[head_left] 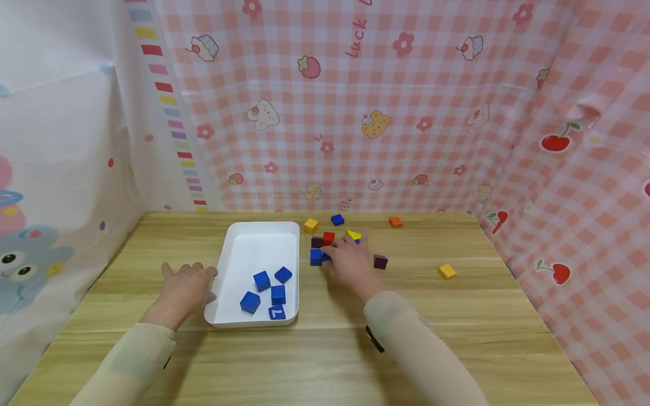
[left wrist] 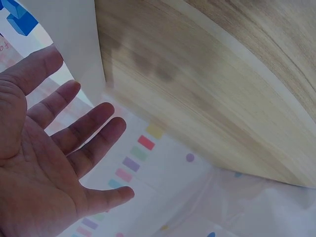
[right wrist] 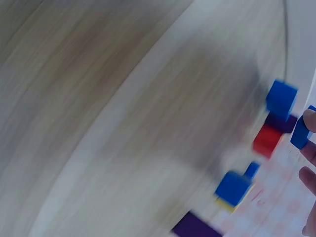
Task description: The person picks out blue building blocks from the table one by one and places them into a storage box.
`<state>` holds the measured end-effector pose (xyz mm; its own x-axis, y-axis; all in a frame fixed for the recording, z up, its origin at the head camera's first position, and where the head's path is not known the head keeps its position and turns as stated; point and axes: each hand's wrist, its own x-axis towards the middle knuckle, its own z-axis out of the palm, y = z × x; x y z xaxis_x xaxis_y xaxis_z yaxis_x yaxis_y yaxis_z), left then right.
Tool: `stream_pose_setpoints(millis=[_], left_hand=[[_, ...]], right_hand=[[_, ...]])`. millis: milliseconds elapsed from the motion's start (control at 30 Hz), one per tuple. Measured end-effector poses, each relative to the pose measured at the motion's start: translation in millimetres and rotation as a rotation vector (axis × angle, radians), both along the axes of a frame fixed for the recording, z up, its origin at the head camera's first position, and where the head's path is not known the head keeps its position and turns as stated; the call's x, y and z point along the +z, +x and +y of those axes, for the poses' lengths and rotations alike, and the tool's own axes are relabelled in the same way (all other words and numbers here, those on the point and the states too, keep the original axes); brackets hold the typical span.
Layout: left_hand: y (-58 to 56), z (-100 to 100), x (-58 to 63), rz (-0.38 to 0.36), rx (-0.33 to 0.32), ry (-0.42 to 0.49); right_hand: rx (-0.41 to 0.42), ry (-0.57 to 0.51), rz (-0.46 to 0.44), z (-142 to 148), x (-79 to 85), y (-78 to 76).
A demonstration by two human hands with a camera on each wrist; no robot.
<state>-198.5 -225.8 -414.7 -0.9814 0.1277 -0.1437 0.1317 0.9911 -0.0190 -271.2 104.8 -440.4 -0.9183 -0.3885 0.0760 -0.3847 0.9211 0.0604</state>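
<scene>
My left hand (head_left: 183, 290) has its fingers spread, with fingertips touching the left rim of a white tray (head_left: 254, 245); the palm holds nothing in the left wrist view. Several blue blocks lie in the tray's near right part, including a flat one (head_left: 276, 312) marked with a 7. To the right of the tray, my right hand (head_left: 350, 265) pinches a blue block (right wrist: 300, 133) between thumb and fingers. Close by are another blue block (head_left: 316, 257), a dark purple block (head_left: 317, 242) and a red block (head_left: 329, 238). The hand partly hides a yellow piece (head_left: 353, 233).
Farther back lie a yellow-orange block (head_left: 311, 226), a blue block (head_left: 337, 220) and an orange block (head_left: 396, 222). A dark block (head_left: 380, 261) and a flat yellow block (head_left: 447, 272) sit right of the hand. Printed cloth (head_left: 325, 113) hangs behind the wooden table (head_left: 325, 361).
</scene>
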Motion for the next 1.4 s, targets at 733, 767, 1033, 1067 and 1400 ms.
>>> stream_pose_setpoints(millis=[733,767,1033,1067,1400], left_hand=[[-2.0,-11.0,3.9,-0.08,0.006,0.192],[-1.9,-11.4,5.6,-0.095,0.009,0.214],[-1.3,-11.7,16.8,-0.187,0.018,0.349],[-1.4,-12.0,17.2,-0.191,0.018,0.358],[0.0,-12.4,13.0,-0.187,-0.001,0.319]], right_hand=[[0.067,-0.027,-0.028,-64.7,10.8,14.0],[0.069,-0.028,-0.023,-64.9,10.8,14.0],[0.07,-0.045,-0.019,-69.7,9.1,11.9],[0.069,-0.048,-0.024,-70.8,9.2,11.7],[0.082,-0.03,-0.029,-84.0,10.5,7.8]])
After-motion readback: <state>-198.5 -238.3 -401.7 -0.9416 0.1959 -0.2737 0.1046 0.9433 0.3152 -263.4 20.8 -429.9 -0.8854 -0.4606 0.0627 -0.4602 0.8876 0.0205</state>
